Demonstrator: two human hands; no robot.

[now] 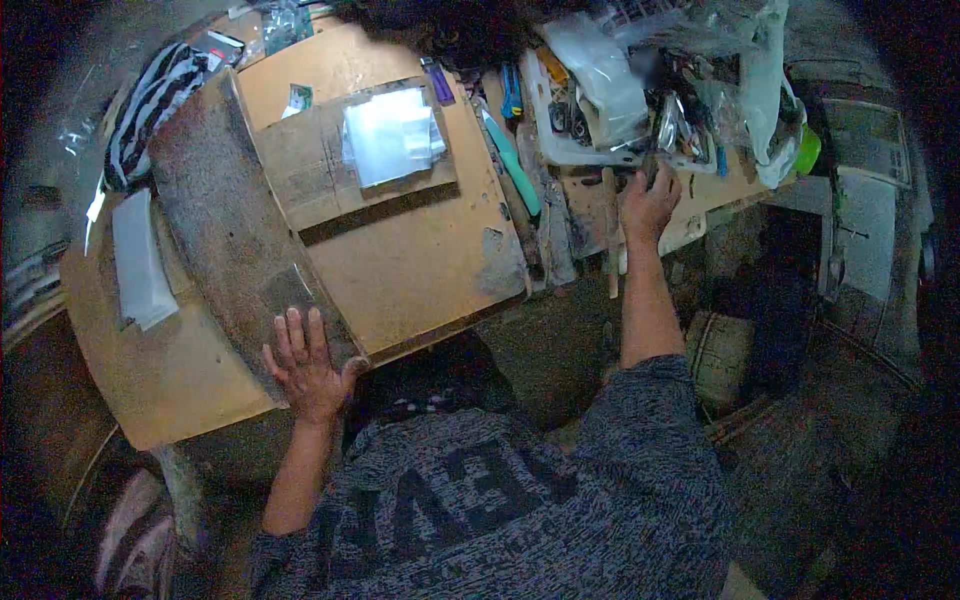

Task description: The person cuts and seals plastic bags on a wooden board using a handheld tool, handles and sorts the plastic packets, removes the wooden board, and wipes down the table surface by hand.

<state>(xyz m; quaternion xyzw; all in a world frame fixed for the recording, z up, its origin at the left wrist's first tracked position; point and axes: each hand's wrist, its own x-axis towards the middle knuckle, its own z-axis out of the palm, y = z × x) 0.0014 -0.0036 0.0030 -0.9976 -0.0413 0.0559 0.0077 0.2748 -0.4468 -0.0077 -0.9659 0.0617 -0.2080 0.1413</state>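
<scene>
My left hand (310,375) lies flat with its fingers spread on the near end of a long dark board (215,170). Beside its fingertips there is a small dark square patch. My right hand (651,203) is at the front edge of a white tray (580,152) full of mixed items, its fingers bent around something dark that I cannot make out. Between the hands, a stack of clear plastic sheets (390,138) rests on a piece of brown cardboard (300,185).
A teal-handled tool (512,165) lies left of the tray, near a blue tool (511,92). White folded plastic (142,260) lies at the far left, below a striped bag (150,110). A green object (808,150) is at the right, and a round container (720,355) stands below the bench.
</scene>
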